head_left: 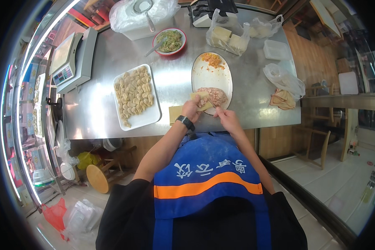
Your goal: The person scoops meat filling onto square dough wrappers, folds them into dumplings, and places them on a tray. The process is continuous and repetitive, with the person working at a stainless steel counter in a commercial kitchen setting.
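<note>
My left hand [191, 111] holds a pale yellow dough wrapper [206, 106] with a little pink filling on it, over the near edge of an oval white platter [199, 78] with a dark rim. My right hand [228, 119] is closed in a pinch on a thin stick-like tool; its tip reaches toward the wrapper and its kind is hard to make out. A mound of minced meat [219, 96] lies on the platter beside the wrapper, with chopped orange bits [213, 60] at the far end. Square wrappers [175, 113] lie left of my left hand.
Left on the steel table [171, 75] is a white tray [153, 114] of folded dumplings [134, 93]. Behind stands a red-rimmed bowl [171, 41] of green filling with a spoon. A scale [64, 60], bagged wrappers [227, 38], a plastic tub [276, 50] and a cloth [282, 100] sit around.
</note>
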The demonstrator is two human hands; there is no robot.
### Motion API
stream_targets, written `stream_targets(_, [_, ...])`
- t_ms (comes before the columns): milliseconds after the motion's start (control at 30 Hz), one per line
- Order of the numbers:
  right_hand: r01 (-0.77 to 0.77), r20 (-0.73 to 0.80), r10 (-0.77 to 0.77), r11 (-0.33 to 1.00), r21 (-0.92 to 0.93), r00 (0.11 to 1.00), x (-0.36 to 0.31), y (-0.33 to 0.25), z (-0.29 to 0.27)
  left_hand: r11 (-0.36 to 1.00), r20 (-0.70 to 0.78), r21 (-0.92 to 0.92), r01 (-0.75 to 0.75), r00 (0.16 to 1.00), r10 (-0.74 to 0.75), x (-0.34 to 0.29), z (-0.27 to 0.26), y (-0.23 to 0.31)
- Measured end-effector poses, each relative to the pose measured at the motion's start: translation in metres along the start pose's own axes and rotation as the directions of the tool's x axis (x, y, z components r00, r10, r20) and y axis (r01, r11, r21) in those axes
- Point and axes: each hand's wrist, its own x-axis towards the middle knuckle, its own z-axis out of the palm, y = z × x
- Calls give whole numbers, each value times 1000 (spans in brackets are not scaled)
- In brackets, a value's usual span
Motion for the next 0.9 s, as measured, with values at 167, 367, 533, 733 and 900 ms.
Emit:
stream_targets(167, [85,-121,-107,982,-170,987,9,17,4,994,-17,105,-11,1000,13,0,6,-3])
stream_targets(367, [95,-208,-119,988,-124,971,32,53,-6,978,12,207,-36,999,34,11,0,-9])
stream_targets(533, [-155,-66,161,984,89,985,15,17,-20,986,-25,167,-22,999,27,12,-5,-3])
stream_targets(733, [-25,-72,22,998,-52,997,15,16,-3,989,-14,150,5,1000,-3,11,-2,-5])
stream_targets(900, [35,-158,-44,998,-56,987,38,56,-7,989,11,145,-8,1000,6,16,-7,-6])
